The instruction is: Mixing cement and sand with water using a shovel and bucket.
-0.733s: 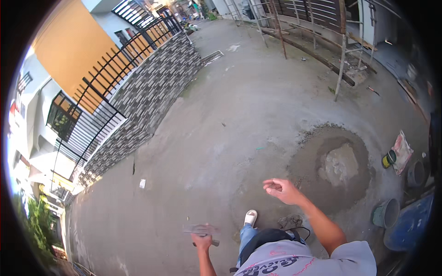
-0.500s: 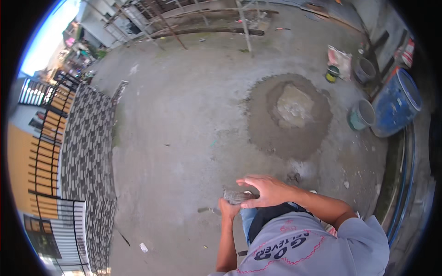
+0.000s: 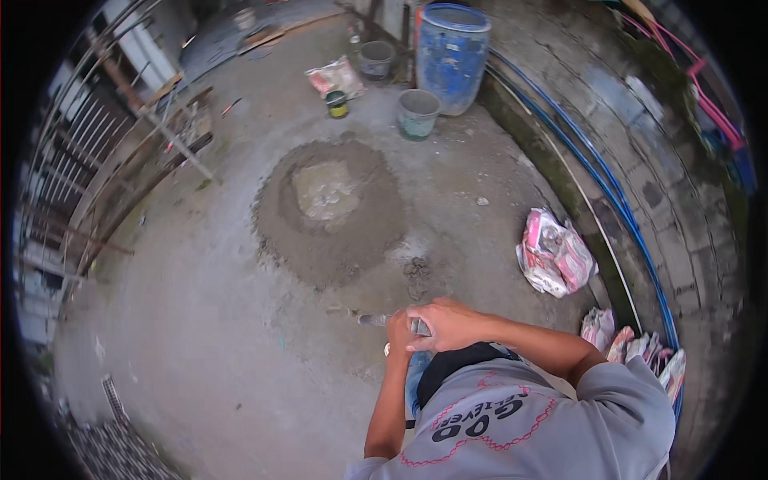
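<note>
My left hand (image 3: 398,329) is closed round a grey, cement-caked object (image 3: 372,320), whose blunt end sticks out to the left of my fingers. Its kind is not plain from here. My right hand (image 3: 448,324) presses up against the left one, its thumb and fingers curled about the object's other end, where a little grey shows between the hands. Most of the object is covered by my fingers. Beyond my hands lies a round mound of wet mortar (image 3: 370,228) on the concrete floor, with a paler, watery hollow (image 3: 326,190) in its middle.
Behind the mound stand a green-and-yellow can (image 3: 337,105), a white-and-red sack (image 3: 333,78), two buckets, one greenish (image 3: 418,114), and a blue drum (image 3: 453,60). Crumpled sacks (image 3: 556,254) lie at right beside blue pipes (image 3: 612,188). Scaffold poles (image 3: 172,132) stand far left.
My view has swung to the right, bringing the sacks and pipes in. My right hand has closed in against my left, and the grey object now points out leftward past the left hand.
</note>
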A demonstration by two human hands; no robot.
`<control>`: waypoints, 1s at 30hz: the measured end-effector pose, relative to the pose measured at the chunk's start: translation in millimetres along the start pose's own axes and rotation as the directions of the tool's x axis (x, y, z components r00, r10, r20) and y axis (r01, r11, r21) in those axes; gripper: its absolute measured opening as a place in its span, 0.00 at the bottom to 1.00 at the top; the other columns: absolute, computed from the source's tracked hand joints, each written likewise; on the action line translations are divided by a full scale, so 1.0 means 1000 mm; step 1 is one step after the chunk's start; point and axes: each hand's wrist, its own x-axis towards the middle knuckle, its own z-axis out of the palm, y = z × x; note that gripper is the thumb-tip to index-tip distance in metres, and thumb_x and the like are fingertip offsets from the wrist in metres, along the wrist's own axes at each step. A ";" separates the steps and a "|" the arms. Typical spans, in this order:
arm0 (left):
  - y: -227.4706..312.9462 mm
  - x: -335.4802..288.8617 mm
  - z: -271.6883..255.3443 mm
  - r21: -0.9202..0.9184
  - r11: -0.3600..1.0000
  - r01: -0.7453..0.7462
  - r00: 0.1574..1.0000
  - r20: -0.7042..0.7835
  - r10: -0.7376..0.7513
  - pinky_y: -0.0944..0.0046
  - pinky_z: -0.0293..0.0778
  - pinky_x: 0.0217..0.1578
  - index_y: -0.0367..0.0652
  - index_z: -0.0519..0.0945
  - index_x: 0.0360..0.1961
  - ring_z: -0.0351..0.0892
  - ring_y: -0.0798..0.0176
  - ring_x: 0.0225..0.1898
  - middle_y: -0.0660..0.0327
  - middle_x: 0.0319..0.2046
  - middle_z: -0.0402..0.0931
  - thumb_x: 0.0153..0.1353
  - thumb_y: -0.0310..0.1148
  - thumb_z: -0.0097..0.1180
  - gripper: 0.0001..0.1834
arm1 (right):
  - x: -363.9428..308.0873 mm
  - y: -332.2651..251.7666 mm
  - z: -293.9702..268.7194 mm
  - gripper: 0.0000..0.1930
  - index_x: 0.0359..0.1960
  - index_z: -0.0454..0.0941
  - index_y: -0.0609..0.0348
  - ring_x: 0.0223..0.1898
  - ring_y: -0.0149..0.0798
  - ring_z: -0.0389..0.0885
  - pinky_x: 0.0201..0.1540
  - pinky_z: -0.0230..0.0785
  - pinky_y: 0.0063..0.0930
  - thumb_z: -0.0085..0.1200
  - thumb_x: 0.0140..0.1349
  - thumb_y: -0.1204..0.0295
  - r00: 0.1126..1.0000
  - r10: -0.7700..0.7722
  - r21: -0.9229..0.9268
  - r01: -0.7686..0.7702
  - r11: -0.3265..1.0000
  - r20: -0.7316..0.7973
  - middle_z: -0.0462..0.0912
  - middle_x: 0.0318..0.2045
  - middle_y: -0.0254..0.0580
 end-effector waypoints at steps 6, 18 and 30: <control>-0.003 -0.042 0.061 -0.418 0.908 -0.029 0.960 0.241 0.142 0.56 0.67 0.31 0.40 0.75 0.25 0.73 0.46 0.29 0.52 0.23 0.73 0.35 0.36 0.59 0.15 | -0.090 0.015 0.041 0.17 0.30 0.70 0.64 0.35 0.55 0.73 0.38 0.64 0.41 0.59 0.45 0.64 0.940 0.209 0.188 -0.161 0.969 -0.268 0.75 0.29 0.53; -0.031 -0.116 0.144 -0.176 0.637 0.751 0.612 0.548 -0.570 0.55 0.60 0.50 0.49 0.56 0.57 0.64 0.53 0.50 0.55 0.47 0.63 0.46 0.39 0.59 0.37 | -0.260 0.041 0.158 0.11 0.27 0.70 0.62 0.22 0.50 0.74 0.25 0.64 0.37 0.58 0.45 0.72 0.572 0.606 0.584 -0.253 0.771 -0.552 0.74 0.19 0.52; -0.047 -0.110 0.292 -0.641 -0.267 0.720 0.233 0.585 -0.776 0.72 0.62 0.14 0.45 0.62 0.17 0.58 0.71 0.13 0.66 0.11 0.58 0.53 0.30 0.46 0.11 | -0.338 0.047 0.186 0.13 0.29 0.73 0.63 0.28 0.43 0.77 0.33 0.69 0.31 0.59 0.38 0.80 0.416 0.508 0.306 -0.462 0.832 -0.754 0.77 0.27 0.48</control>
